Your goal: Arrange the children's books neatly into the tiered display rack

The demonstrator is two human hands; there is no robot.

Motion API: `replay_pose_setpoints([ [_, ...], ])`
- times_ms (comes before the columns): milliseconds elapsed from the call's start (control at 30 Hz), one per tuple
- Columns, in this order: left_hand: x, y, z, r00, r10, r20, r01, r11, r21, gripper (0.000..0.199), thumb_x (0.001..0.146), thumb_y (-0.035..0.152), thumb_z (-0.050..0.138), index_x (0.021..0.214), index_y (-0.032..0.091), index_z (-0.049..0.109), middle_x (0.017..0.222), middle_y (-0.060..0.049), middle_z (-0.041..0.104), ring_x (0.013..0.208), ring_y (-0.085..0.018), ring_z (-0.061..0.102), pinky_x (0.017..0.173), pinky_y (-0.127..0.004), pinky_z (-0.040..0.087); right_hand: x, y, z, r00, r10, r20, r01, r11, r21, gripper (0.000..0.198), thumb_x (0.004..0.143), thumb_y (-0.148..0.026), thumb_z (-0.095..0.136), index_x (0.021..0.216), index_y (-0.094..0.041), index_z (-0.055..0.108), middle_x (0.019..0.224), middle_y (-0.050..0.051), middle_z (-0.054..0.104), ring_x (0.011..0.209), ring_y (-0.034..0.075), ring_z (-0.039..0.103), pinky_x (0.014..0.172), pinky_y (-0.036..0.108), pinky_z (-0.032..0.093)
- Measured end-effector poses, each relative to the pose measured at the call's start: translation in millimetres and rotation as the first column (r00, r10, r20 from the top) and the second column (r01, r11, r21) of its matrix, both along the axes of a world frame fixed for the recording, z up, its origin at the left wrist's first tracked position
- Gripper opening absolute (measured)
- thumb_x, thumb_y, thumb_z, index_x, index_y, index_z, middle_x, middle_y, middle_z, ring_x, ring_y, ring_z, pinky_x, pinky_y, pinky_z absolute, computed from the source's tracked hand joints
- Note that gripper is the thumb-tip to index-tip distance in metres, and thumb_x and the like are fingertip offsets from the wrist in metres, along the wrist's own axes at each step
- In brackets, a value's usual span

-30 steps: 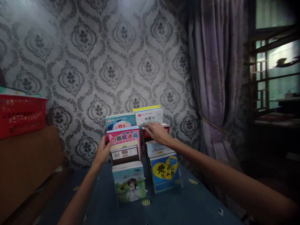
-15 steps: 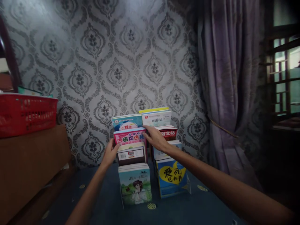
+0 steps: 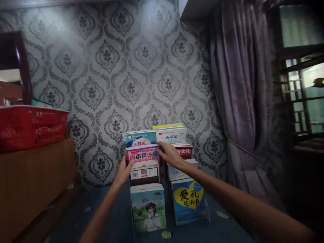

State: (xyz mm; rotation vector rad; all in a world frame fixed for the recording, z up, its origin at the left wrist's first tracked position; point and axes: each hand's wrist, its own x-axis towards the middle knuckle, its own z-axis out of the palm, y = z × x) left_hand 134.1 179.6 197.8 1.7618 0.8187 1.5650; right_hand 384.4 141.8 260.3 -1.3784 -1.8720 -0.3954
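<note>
Two columns of books stand upright in tiered clear racks. In the left column, a pink book (image 3: 144,154) has my left hand (image 3: 124,171) at its left edge, thumb in front. My right hand (image 3: 170,156) grips its upper right edge, fingers near the teal book (image 3: 141,137) behind. Lower down come a dark book with a barcode label (image 3: 144,173) and a green book with a girl on the cover (image 3: 149,211). The right column, partly covered by my right arm, shows a white book (image 3: 172,136), a red book (image 3: 186,152) and a blue book with a yellow heart (image 3: 188,206).
The racks rest on a dark blue surface (image 3: 98,209) against a patterned wall (image 3: 116,101). At the left, a red basket (image 3: 48,126) sits on a brown cardboard box (image 3: 40,168). A purple curtain (image 3: 243,84) hangs at the right beside a window (image 3: 303,87).
The camera view has tilted upward, so the books and hands appear lower in the picture. Both hands stay at the sides of the pink book.
</note>
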Motion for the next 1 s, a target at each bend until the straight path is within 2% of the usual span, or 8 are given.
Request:
replay_pose_setpoints([
  [133, -4.7, 7.7, 26.8, 0.982, 0.12, 0.147, -0.126, 0.992, 0.027, 0.047, 0.083, 0.063, 0.057, 0.103, 0.021, 0.058, 0.106, -0.007, 0.068, 0.104, -0.023, 0.062, 0.088, -0.033, 0.049, -3.3, -5.0, 13.2, 0.999, 0.01, -0.037, -0.01, 1.0, 0.008, 0.035, 0.095, -0.032, 0.05, 0.121, -0.016, 0.066, 0.11, 0.011, 0.074, 0.103, 0.024, 0.068, 0.091, 0.034, 0.048],
  [200, -5.8, 19.1, 42.3, 0.957, 0.175, 0.229, -0.178, 0.984, -0.007, 0.049, 0.081, 0.063, 0.059, 0.105, 0.021, 0.058, 0.11, -0.007, 0.066, 0.105, -0.022, 0.062, 0.086, -0.032, 0.049, -6.8, -4.8, 20.8, 0.996, 0.021, -0.081, -0.021, 1.0, 0.005, 0.033, 0.095, -0.029, 0.05, 0.119, -0.014, 0.066, 0.108, 0.011, 0.075, 0.104, 0.023, 0.068, 0.091, 0.033, 0.048],
  [333, -2.2, 39.7, 62.9, 0.973, 0.028, 0.228, -0.008, 0.996, -0.088, 0.059, 0.07, 0.057, 0.073, 0.113, 0.019, 0.061, 0.113, -0.01, 0.068, 0.095, -0.022, 0.066, 0.078, -0.032, 0.051, -14.1, 0.0, 30.4, 0.991, 0.025, -0.131, -0.028, 0.999, -0.025, 0.032, 0.095, -0.025, 0.05, 0.119, -0.013, 0.065, 0.109, 0.012, 0.075, 0.104, 0.022, 0.069, 0.092, 0.031, 0.049],
  [400, 0.4, 43.3, 66.0, 0.976, -0.052, 0.213, 0.083, 0.987, -0.138, 0.062, 0.066, 0.056, 0.077, 0.112, 0.018, 0.063, 0.108, -0.009, 0.071, 0.087, -0.021, 0.068, 0.073, -0.031, 0.052, -16.0, 2.5, 31.3, 0.99, 0.036, -0.136, -0.04, 0.999, -0.028, 0.033, 0.095, -0.025, 0.049, 0.121, -0.012, 0.065, 0.112, 0.013, 0.074, 0.105, 0.022, 0.069, 0.093, 0.031, 0.049],
  [500, 2.6, 41.8, 65.6, 0.972, -0.084, 0.219, 0.12, 0.98, -0.158, 0.058, 0.062, 0.057, 0.079, 0.103, 0.018, 0.068, 0.103, -0.008, 0.073, 0.083, -0.02, 0.069, 0.069, -0.028, 0.052, -16.4, 5.3, 30.3, 0.989, 0.042, -0.142, -0.045, 0.999, -0.023, 0.037, 0.094, -0.024, 0.048, 0.124, -0.01, 0.064, 0.116, 0.014, 0.073, 0.109, 0.024, 0.068, 0.095, 0.033, 0.049],
  [733, 5.4, 39.4, 65.6, 0.977, -0.029, 0.211, 0.059, 0.989, -0.134, 0.057, 0.057, 0.061, 0.079, 0.093, 0.017, 0.069, 0.086, -0.004, 0.073, 0.076, -0.02, 0.066, 0.063, -0.026, 0.048, -17.2, 9.9, 31.3, 0.99, 0.042, -0.136, -0.044, 0.999, -0.011, 0.036, 0.094, -0.025, 0.048, 0.123, -0.013, 0.066, 0.113, 0.013, 0.074, 0.106, 0.024, 0.069, 0.093, 0.034, 0.051],
  [867, 5.7, 43.6, 65.3, 0.973, -0.011, 0.228, 0.052, 0.984, -0.173, 0.062, 0.057, 0.057, 0.081, 0.102, 0.017, 0.068, 0.093, -0.005, 0.073, 0.079, -0.02, 0.067, 0.068, -0.028, 0.049, -18.4, 8.5, 31.9, 0.994, 0.037, -0.107, -0.04, 0.999, -0.031, 0.037, 0.094, -0.025, 0.048, 0.124, -0.012, 0.065, 0.115, 0.014, 0.073, 0.109, 0.025, 0.068, 0.095, 0.034, 0.05],
  [1000, -0.9, 42.8, 72.3, 0.993, 0.035, 0.11, -0.014, 0.982, -0.19, 0.053, 0.069, 0.055, 0.073, 0.105, 0.017, 0.066, 0.102, -0.009, 0.072, 0.089, -0.024, 0.067, 0.077, -0.035, 0.051, -14.1, 8.5, 30.4, 0.991, 0.087, -0.107, -0.089, 0.996, -0.019, 0.036, 0.093, -0.022, 0.047, 0.123, -0.014, 0.065, 0.116, 0.012, 0.073, 0.11, 0.024, 0.067, 0.096, 0.034, 0.049],
])
